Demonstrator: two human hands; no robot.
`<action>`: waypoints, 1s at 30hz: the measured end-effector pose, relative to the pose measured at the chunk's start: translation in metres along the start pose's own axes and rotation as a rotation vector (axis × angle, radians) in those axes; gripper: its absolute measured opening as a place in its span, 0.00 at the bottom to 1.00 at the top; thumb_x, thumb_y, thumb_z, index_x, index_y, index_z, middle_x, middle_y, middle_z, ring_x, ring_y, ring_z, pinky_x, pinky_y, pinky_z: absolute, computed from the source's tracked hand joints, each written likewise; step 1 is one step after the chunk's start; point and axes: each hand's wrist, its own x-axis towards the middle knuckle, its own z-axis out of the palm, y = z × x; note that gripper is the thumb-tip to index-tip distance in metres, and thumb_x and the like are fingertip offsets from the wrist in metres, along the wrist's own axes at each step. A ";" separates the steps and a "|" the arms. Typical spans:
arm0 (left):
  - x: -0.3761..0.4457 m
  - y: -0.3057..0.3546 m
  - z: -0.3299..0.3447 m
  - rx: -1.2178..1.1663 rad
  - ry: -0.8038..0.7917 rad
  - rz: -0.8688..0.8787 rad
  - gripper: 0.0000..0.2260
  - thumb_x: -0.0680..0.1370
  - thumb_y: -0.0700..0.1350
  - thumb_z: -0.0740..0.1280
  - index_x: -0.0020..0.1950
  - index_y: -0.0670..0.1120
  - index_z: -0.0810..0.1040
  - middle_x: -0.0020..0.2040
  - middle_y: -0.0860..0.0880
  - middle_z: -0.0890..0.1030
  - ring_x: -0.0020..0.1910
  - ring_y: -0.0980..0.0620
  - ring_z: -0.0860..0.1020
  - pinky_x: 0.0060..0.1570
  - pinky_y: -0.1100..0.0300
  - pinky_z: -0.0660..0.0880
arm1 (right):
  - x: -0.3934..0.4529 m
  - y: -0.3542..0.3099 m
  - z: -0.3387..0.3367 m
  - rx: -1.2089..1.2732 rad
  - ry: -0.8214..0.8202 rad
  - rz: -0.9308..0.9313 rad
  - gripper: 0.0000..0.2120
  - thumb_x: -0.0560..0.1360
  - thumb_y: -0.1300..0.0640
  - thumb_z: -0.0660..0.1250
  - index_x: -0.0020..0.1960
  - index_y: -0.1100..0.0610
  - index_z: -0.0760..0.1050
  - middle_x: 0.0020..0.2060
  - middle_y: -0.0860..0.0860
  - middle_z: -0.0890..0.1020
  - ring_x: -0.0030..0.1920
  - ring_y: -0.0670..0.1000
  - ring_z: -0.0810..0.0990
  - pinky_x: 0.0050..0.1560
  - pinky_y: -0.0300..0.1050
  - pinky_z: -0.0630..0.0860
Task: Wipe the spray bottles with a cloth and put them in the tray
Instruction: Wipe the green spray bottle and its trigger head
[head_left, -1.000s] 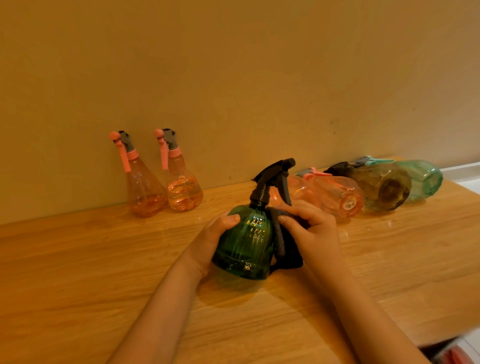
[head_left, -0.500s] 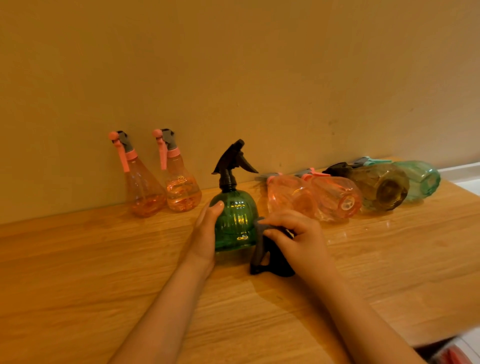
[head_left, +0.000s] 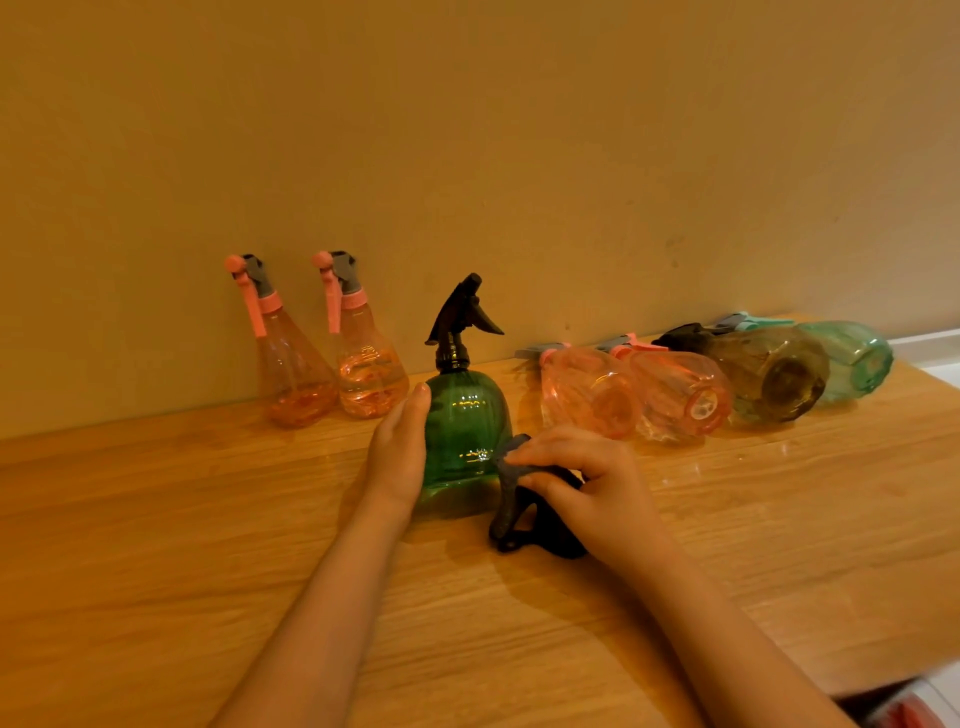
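Observation:
A green spray bottle (head_left: 465, 426) with a black trigger head stands upright on the wooden table (head_left: 156, 519). My left hand (head_left: 397, 454) lies flat against its left side, fingers straight and together. Just right of the bottle's base, my right hand (head_left: 587, 483) pinches a dark cloth (head_left: 511, 499) whose lower end rests on the table. Two upright pink spray bottles (head_left: 296, 369) (head_left: 366, 364) stand by the wall to the left. No tray is in view.
Lying on their sides along the wall at the right are two pink bottles (head_left: 587, 389) (head_left: 685, 397), a brown bottle (head_left: 774, 371) and a teal bottle (head_left: 852, 358). The table's right edge drops off near the bottom right corner.
The green bottle went from tilted in both hands to standing upright farther back on the table. My right hand drew the cloth off it and lowered it to the tabletop.

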 end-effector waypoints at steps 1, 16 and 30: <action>0.001 0.000 -0.001 0.002 0.012 -0.017 0.18 0.81 0.54 0.57 0.63 0.45 0.77 0.58 0.45 0.80 0.58 0.47 0.78 0.61 0.49 0.74 | 0.000 0.000 0.000 -0.005 -0.007 -0.003 0.11 0.66 0.65 0.70 0.46 0.55 0.82 0.43 0.42 0.82 0.47 0.41 0.80 0.49 0.31 0.74; 0.003 0.002 -0.007 0.016 -0.146 0.017 0.25 0.67 0.67 0.69 0.55 0.50 0.77 0.52 0.48 0.81 0.53 0.48 0.80 0.45 0.60 0.77 | 0.001 0.005 0.000 -0.077 0.071 0.094 0.18 0.66 0.70 0.72 0.43 0.47 0.80 0.38 0.38 0.80 0.44 0.37 0.79 0.46 0.27 0.71; -0.004 0.001 -0.004 -0.028 -0.351 0.054 0.22 0.62 0.49 0.74 0.55 0.54 0.74 0.50 0.52 0.81 0.43 0.60 0.82 0.37 0.64 0.78 | 0.020 -0.005 -0.003 0.059 0.161 0.280 0.15 0.68 0.69 0.71 0.37 0.48 0.80 0.34 0.41 0.82 0.40 0.39 0.79 0.43 0.31 0.74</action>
